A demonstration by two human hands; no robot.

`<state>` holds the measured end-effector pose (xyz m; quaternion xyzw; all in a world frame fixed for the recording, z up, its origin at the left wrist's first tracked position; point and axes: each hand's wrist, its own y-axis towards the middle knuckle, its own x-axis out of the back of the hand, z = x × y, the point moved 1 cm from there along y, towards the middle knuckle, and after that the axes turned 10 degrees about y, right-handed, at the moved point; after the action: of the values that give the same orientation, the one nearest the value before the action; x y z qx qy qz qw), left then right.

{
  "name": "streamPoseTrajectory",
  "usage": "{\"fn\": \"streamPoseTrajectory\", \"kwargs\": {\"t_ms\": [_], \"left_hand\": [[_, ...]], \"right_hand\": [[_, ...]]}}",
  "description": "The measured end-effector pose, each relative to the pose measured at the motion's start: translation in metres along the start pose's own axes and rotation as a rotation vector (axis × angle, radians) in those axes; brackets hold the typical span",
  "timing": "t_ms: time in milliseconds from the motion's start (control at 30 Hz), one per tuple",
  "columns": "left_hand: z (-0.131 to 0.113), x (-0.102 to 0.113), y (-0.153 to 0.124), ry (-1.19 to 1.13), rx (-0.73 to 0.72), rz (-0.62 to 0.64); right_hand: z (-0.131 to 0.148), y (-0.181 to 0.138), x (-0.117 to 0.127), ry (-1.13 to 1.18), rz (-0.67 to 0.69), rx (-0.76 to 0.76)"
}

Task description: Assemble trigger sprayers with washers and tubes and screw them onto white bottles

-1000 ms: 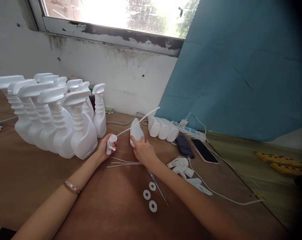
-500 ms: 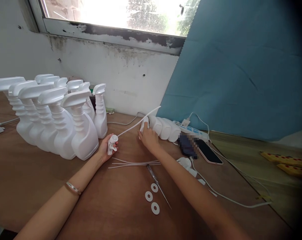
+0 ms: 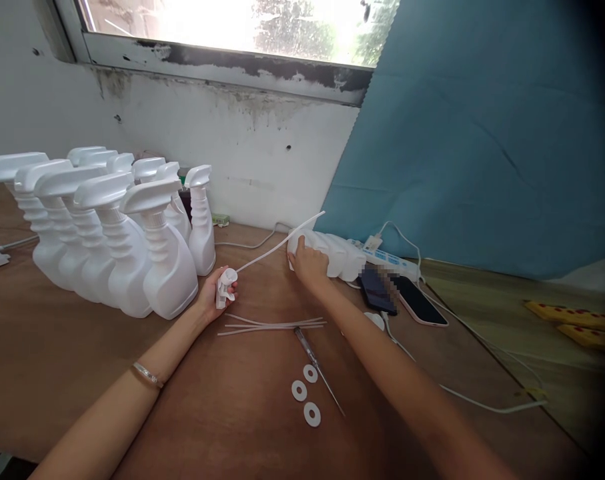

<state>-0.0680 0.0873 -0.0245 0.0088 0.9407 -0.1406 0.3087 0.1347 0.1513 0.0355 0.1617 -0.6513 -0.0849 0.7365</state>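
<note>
My left hand [image 3: 221, 291] is closed around a white spray trigger head [image 3: 227, 285], its round collar facing up. A thin, translucent dip tube [image 3: 282, 243] slants from the collar up to the right. My right hand [image 3: 310, 265] reaches to the near left end of a row of rounded white plastic pieces [image 3: 336, 252]. Its fingers close over the end white plastic piece [image 3: 293, 240], which they partly hide. Several loose tubes [image 3: 262, 327] lie on the table between my forearms, by a thin screwdriver-like tool [image 3: 309, 350]. Three flat white washers [image 3: 312, 414] lie nearer to me.
Several white spray bottles [image 3: 169, 280] with covered heads stand at the left. Right of the row are a power strip [image 3: 392, 263], a dark device [image 3: 377, 293] and a phone [image 3: 418, 301] with white cables. More white parts [image 3: 375, 320] lie by my right forearm. A wall stands behind.
My right hand has moved slightly right, and the end white piece, tilted apart from the row before, now sits against it. My left hand holds the trigger head in nearly the same place.
</note>
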Motion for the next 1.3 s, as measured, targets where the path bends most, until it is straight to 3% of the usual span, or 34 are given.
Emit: {"fn": "streamPoseTrajectory", "kwargs": {"t_ms": [333,633,867,1033,1300], "left_hand": [[0.0,-0.003,-0.002,0.051,-0.011,0.006],[0.006,-0.007,-0.002,0.234,0.023,0.06],[0.01,-0.009,-0.003,0.259,0.01,0.109],[0.009,-0.006,0.0,0.161,0.011,0.162],[0.007,-0.003,0.002,0.115,0.019,0.208]], "right_hand": [[0.0,-0.011,0.005,0.21,0.005,0.028],[0.015,-0.082,0.011,0.929,0.169,0.416],[0.049,-0.08,-0.019,1.326,0.013,0.432],[0.07,-0.072,-0.036,1.415,-0.08,0.394],[0.078,-0.071,-0.03,1.28,-0.161,0.411]]}}
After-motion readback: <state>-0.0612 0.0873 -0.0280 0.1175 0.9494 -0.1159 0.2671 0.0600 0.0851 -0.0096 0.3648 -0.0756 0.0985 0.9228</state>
